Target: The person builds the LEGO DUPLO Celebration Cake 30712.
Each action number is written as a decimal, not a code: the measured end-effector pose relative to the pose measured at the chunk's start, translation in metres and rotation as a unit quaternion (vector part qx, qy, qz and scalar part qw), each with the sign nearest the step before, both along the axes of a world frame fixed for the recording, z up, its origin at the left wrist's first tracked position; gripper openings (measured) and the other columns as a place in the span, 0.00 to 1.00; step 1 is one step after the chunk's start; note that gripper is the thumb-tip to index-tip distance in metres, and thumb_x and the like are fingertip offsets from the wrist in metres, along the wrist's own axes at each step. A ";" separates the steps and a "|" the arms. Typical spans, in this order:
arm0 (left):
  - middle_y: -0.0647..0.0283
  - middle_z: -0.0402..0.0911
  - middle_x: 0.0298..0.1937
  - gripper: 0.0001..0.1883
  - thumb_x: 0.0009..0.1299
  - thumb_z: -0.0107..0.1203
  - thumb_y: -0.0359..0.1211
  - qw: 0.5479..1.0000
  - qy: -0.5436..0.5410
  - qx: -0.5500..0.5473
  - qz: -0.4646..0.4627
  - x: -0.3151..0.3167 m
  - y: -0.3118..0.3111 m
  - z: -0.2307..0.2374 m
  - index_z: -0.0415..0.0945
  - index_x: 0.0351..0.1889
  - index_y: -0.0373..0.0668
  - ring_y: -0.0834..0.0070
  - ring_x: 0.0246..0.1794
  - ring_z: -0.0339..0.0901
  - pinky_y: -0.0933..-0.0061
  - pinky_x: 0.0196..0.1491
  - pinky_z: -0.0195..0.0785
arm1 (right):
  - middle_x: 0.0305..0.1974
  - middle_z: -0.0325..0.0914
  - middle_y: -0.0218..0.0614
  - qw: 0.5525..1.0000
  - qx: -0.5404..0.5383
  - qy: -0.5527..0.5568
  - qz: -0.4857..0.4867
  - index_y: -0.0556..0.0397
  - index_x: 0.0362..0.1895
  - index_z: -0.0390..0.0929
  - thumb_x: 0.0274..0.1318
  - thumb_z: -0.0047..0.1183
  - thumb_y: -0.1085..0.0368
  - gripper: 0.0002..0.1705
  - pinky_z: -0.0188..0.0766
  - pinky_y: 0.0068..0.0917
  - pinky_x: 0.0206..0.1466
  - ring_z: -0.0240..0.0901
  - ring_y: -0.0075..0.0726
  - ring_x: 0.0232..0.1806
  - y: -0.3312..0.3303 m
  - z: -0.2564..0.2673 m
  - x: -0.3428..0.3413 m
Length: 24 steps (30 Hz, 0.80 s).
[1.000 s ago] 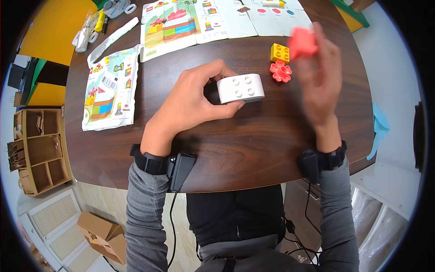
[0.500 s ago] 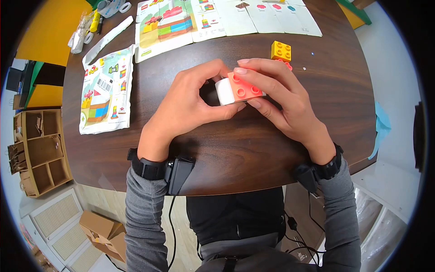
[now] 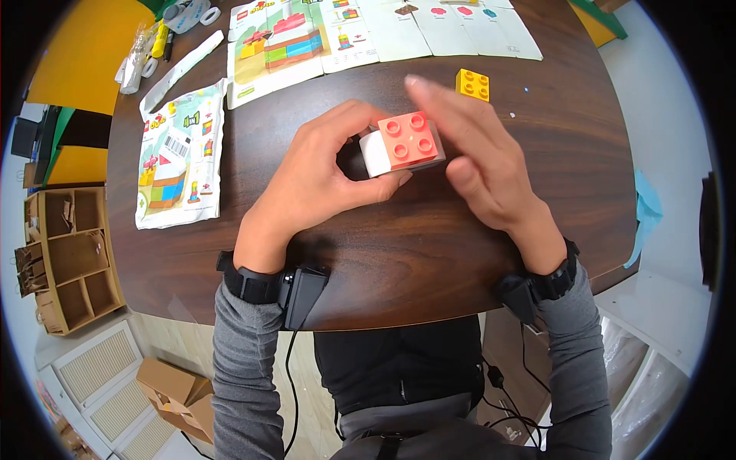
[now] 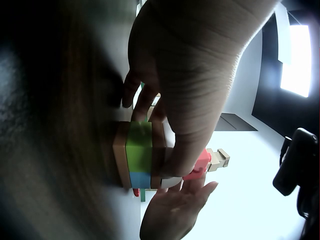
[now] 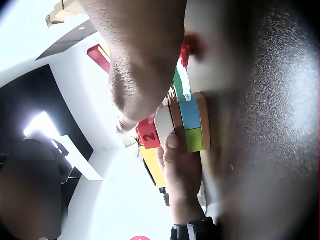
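Observation:
My left hand grips the sides of a stack of toy building bricks, fingers behind and thumb in front. On top is a red brick with round studs; the right wrist view shows a 2 on its side. Under it is a white rounded brick, partly covered. Lower down, a green brick and a blue brick sit side by side between brown layers. Just right of the red brick is my right hand, fingers extended, holding nothing. A yellow brick stands beyond its fingers.
A printed instruction sheet lies along the table's far side. To the left are a brick packet and a torn white strip. Markers and tape are at the far left corner. Tiny white bits lie to the right.
My right hand has brought the red brick leftward from the right side, set it on the white brick and let go. The red flower piece is now hidden behind that hand.

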<state>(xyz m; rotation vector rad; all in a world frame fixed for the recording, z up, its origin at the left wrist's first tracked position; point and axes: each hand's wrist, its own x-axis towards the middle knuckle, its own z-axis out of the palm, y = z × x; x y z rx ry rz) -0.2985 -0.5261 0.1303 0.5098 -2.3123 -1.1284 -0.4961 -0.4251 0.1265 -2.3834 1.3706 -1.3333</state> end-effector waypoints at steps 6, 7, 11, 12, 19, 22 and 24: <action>0.63 0.77 0.30 0.18 0.54 0.69 0.33 1.000 -0.019 0.022 0.002 0.001 0.002 0.004 0.75 0.40 0.38 0.79 0.32 0.71 0.76 0.40 0.66 | 0.43 0.72 0.45 0.941 0.092 -0.037 -0.323 0.57 0.46 0.73 0.69 0.45 0.51 0.20 0.70 0.38 0.47 0.72 0.50 0.44 0.000 -0.007 -0.014; 0.63 0.77 0.30 0.18 0.54 0.69 0.33 0.999 -0.022 0.025 0.003 0.001 0.002 0.004 0.75 0.40 0.38 0.79 0.32 0.71 0.76 0.40 0.66 | 0.41 0.70 0.44 0.931 0.114 -0.047 -0.342 0.56 0.42 0.71 0.68 0.45 0.50 0.20 0.70 0.40 0.44 0.72 0.49 0.40 -0.001 -0.009 -0.013; 0.64 0.77 0.30 0.18 0.54 0.69 0.34 0.998 -0.038 0.041 0.005 0.001 0.003 0.007 0.74 0.39 0.38 0.80 0.32 0.71 0.77 0.39 0.66 | 0.41 0.71 0.43 0.909 0.193 0.024 -0.370 0.56 0.44 0.70 0.67 0.47 0.47 0.22 0.71 0.41 0.42 0.74 0.49 0.40 0.002 -0.010 -0.012; 0.64 0.77 0.30 0.18 0.54 0.69 0.34 0.998 -0.038 0.041 0.006 0.001 0.003 0.006 0.74 0.39 0.38 0.80 0.32 0.71 0.77 0.39 0.66 | 0.40 0.72 0.43 0.912 0.182 0.044 -0.364 0.56 0.44 0.71 0.65 0.50 0.47 0.23 0.71 0.41 0.42 0.74 0.49 0.41 0.002 -0.010 -0.012; 0.65 0.76 0.29 0.18 0.55 0.69 0.34 0.999 -0.029 0.040 0.005 0.000 0.002 0.004 0.74 0.38 0.38 0.80 0.30 0.70 0.78 0.38 0.65 | 0.42 0.74 0.43 0.935 0.177 0.042 -0.305 0.56 0.46 0.73 0.55 0.62 0.57 0.20 0.72 0.40 0.45 0.75 0.49 0.43 0.003 -0.012 -0.018; 0.65 0.75 0.29 0.18 0.55 0.69 0.34 0.999 -0.028 0.042 0.006 0.002 0.003 0.003 0.74 0.38 0.38 0.80 0.30 0.69 0.78 0.37 0.64 | 0.43 0.74 0.43 0.945 0.157 0.003 -0.287 0.55 0.48 0.73 0.54 0.62 0.61 0.20 0.72 0.39 0.47 0.75 0.49 0.44 0.002 -0.011 -0.019; 0.65 0.75 0.29 0.18 0.55 0.69 0.35 0.999 -0.032 0.040 0.007 0.001 0.002 0.006 0.74 0.38 0.38 0.80 0.30 0.69 0.78 0.37 0.64 | 0.43 0.74 0.43 0.949 0.138 0.006 -0.282 0.55 0.49 0.73 0.54 0.62 0.62 0.20 0.71 0.39 0.47 0.74 0.49 0.44 0.001 -0.008 -0.020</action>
